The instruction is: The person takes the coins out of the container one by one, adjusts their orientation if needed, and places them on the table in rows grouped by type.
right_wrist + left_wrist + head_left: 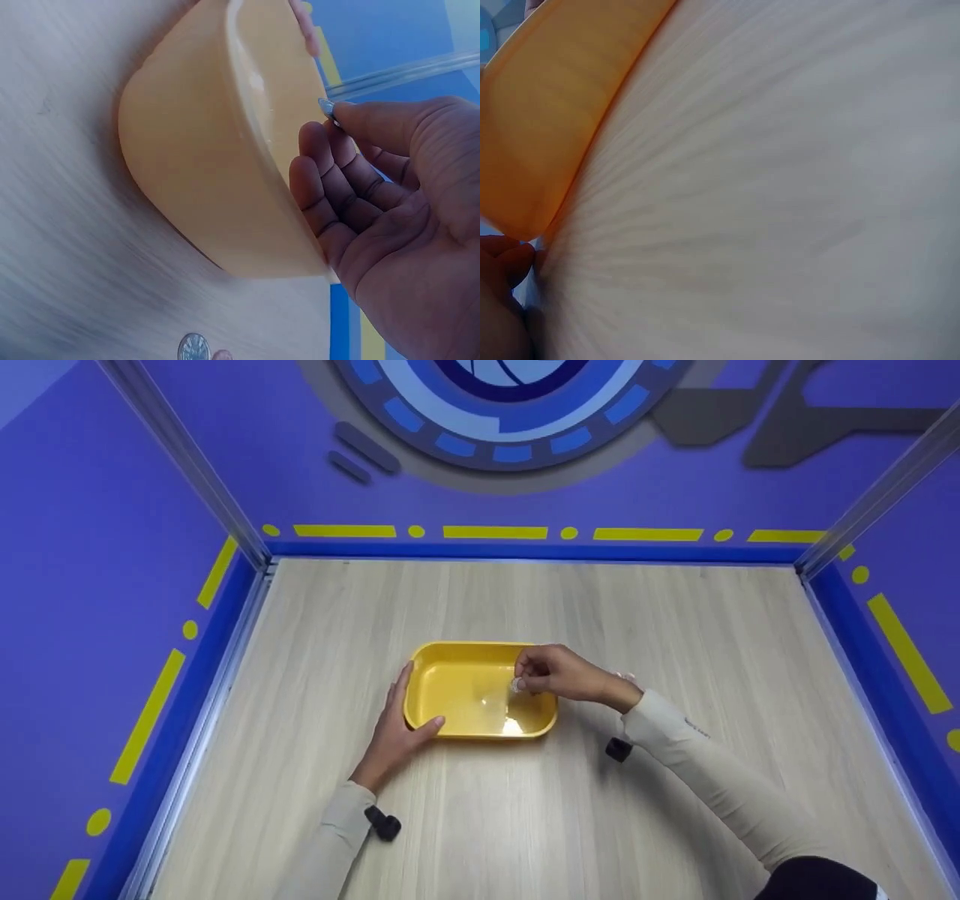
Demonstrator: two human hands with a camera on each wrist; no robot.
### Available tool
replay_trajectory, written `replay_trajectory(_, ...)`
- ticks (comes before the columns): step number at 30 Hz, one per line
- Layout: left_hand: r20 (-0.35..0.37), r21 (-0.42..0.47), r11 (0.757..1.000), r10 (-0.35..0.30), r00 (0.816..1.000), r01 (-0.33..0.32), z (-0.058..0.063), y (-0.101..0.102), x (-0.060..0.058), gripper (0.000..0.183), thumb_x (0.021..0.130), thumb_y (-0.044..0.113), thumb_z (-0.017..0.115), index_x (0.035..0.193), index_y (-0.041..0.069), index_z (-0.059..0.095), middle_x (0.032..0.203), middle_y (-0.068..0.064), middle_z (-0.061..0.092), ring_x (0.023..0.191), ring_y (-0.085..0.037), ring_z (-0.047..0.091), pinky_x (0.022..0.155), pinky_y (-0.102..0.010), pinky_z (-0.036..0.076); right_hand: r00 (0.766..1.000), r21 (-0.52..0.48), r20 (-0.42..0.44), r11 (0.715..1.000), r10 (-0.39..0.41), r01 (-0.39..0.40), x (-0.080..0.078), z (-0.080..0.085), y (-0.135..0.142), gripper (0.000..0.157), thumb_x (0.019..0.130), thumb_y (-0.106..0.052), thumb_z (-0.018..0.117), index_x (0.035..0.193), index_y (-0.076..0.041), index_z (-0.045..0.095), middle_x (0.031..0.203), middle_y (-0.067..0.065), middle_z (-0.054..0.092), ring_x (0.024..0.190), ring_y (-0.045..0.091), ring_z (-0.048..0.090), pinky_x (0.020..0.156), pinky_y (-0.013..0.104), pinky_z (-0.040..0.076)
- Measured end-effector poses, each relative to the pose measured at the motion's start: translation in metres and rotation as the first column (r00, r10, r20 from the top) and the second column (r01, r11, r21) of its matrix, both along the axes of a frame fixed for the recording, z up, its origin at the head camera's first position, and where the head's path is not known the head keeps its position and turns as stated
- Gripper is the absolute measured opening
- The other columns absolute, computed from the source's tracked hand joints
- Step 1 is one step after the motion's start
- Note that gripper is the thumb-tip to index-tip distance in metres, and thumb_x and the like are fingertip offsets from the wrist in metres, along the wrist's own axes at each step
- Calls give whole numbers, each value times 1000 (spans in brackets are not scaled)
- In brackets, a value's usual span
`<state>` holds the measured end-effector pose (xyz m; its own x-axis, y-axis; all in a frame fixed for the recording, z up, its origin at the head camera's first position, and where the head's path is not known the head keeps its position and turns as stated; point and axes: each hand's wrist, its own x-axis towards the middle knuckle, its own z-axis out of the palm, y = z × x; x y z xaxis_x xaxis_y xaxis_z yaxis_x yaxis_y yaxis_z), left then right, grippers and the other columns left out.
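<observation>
A yellow plastic basin (457, 652) stands on the wooden table. My left hand (394, 731) holds its left end, with the fingers along the outer wall and the thumb over the near rim. Above the basin's right end, my right hand (559, 673) pinches a small silver coin (516, 684) between thumb and fingertips. From the right wrist view, the coin (328, 109) shows edge-on at the thumb tip, above the basin's rim. Bright reflections lie on the basin floor; whether it holds water, I cannot tell.
On the table (337, 607) beside the basin's right end lie a silver coin (193, 348) and a pinkish coin (222, 355), mostly behind my right wrist in the head view. Blue printed walls (510, 502) border the table at the back and both sides.
</observation>
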<state>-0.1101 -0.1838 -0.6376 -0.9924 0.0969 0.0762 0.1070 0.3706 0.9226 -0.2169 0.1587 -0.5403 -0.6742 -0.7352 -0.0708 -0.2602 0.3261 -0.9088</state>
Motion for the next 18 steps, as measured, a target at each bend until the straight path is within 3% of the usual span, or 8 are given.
replay_trajectory(8, -16, 15, 1000, -8, 1000, 8, 1, 1, 0, 109, 95, 38, 83, 179, 26, 14, 182, -9, 21, 164, -35, 27, 129, -59, 25, 997, 9, 25, 997, -79, 79, 0, 5, 21, 15, 105, -15, 78, 113, -3, 71, 97, 10, 73, 85, 25, 67, 78, 35, 61)
replay_trajectory(11, -15, 11, 1000, -12, 1000, 12, 0, 0, 0, 109, 95, 39, 82, 179, 27, 13, 182, -8, 21, 162, -33, 32, 128, -58, 27, 993, 9, 36, 994, -110, 109, 1, 5, 29, 17, 104, -15, 78, 113, -3, 72, 100, 13, 74, 85, 27, 68, 78, 38, 63)
replay_trajectory(15, -25, 12, 1000, -12, 1000, 12, 0, 0, 0, 109, 96, 39, 82, 179, 26, 14, 182, -8, 22, 160, -33, 35, 127, -58, 29, 989, -6, 49, 991, -137, 137, 3, 3, 41, 16, 105, -13, 77, 114, 0, 71, 101, 18, 75, 85, 28, 68, 76, 33, 61)
replay_trajectory(18, -30, 17, 1000, -14, 999, 15, 0, 0, 0, 108, 96, 38, 82, 179, 24, 14, 182, -10, 20, 164, -36, 29, 128, -62, 25, 986, -32, 60, 987, -152, 155, 4, 1, 51, 15, 105, -9, 75, 113, 3, 70, 101, 23, 74, 85, 31, 68, 75, 32, 61)
